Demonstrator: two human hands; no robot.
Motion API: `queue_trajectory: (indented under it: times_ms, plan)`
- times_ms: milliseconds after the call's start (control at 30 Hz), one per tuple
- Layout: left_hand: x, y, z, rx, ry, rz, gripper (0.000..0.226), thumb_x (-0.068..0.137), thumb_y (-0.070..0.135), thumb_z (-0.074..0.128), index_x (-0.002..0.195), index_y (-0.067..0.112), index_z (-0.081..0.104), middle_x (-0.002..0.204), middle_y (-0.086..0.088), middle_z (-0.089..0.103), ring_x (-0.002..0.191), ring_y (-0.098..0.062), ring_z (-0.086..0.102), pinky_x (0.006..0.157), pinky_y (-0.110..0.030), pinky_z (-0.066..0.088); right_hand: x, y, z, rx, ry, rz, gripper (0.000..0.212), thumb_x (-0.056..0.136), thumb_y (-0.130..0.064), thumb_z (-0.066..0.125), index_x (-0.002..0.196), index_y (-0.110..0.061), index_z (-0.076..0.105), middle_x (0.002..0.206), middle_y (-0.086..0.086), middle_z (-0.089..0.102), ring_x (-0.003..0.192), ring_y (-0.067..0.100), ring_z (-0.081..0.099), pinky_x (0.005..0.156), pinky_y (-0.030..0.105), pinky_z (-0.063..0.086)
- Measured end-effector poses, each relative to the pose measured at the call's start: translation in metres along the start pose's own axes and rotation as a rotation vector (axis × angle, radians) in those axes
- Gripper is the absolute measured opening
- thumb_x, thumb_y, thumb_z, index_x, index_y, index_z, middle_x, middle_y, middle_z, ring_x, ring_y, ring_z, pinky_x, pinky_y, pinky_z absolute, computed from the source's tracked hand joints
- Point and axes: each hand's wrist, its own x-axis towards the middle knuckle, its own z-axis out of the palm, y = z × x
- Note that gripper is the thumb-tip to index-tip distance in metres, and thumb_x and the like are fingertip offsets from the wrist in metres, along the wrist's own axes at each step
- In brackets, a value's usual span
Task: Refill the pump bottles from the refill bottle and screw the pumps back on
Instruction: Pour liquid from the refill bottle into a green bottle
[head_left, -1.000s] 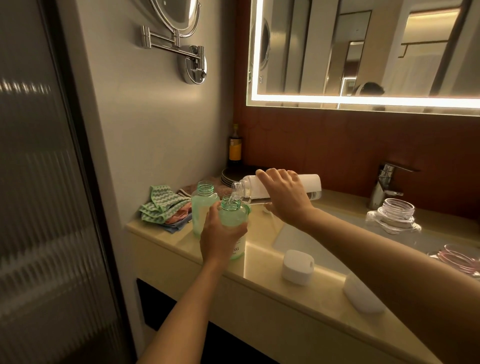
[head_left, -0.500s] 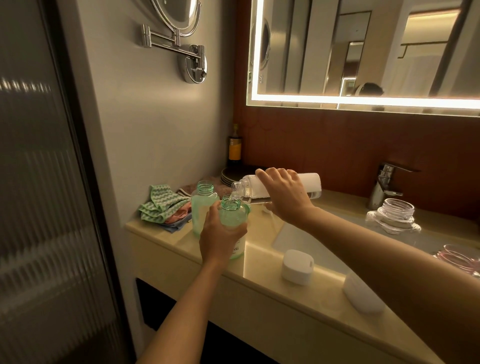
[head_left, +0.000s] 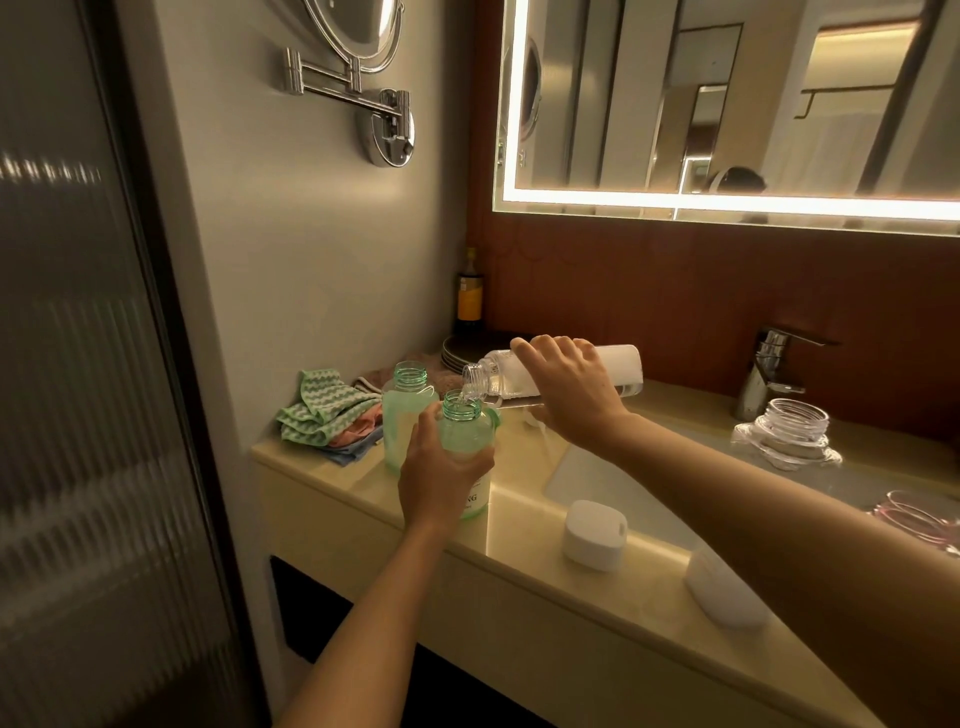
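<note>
Refill bottle looks light, rigid, slippery: right hand fingers clamp its middle; left hand fingers clamp pump bottle beneath its mouth.

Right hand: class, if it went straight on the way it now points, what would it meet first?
The right hand, gripping the tilted refill bottle, points left and away. Going straight on, it would probably meet the stack of dark plates in the corner first; depth is unclear.
</note>
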Motion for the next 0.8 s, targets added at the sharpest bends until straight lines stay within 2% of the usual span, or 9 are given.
queue_trajectory:
  times_ms: [667,800]
  plan:
    - [-0.0002,0.0001,0.0,0.016,0.004,0.011,0.079,0.071,0.036,0.074,0.136,0.019,0.035,0.132,-0.005,0.049,0.115,-0.023,0.05,0.08,-0.03,0.04,0.0008,0.0003,0.002,-0.011,0.019,-0.002,0.065,0.079,-0.016,0.067,0.136,-0.012,0.037,0.127,0.013,0.051,0.114,0.032,0.049,0.102,0.047,0.034]
    - [0.0001,-0.0008,0.0007,0.017,0.008,0.012,0.078,0.071,0.036,0.075,0.135,0.018,0.035,0.13,-0.005,0.05,0.113,-0.023,0.051,0.077,-0.028,0.04,0.0008,0.0006,0.0019,-0.015,0.008,-0.003,0.065,0.081,-0.018,0.066,0.138,-0.013,0.034,0.131,0.011,0.048,0.118,0.031,0.047,0.104,0.045,0.032]
